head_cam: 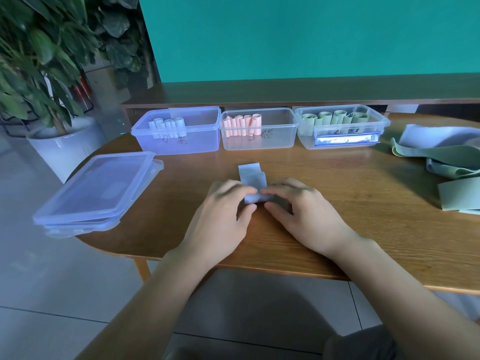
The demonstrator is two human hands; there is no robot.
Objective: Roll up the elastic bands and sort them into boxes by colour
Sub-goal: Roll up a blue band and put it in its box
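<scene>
Pinching the blue band (253, 178) (running away) with both hands' fingers (244, 190).

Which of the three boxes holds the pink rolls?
The middle box, between the bluish box of pale blue rolls and the clear box of green rolls.

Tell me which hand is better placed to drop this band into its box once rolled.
Probably the left hand. Both hands pinch the pale blue elastic band, and the blue-tinted plastic box holding matching pale rolls stands far left, on that hand's side; the right hand would have to cross over.
</scene>
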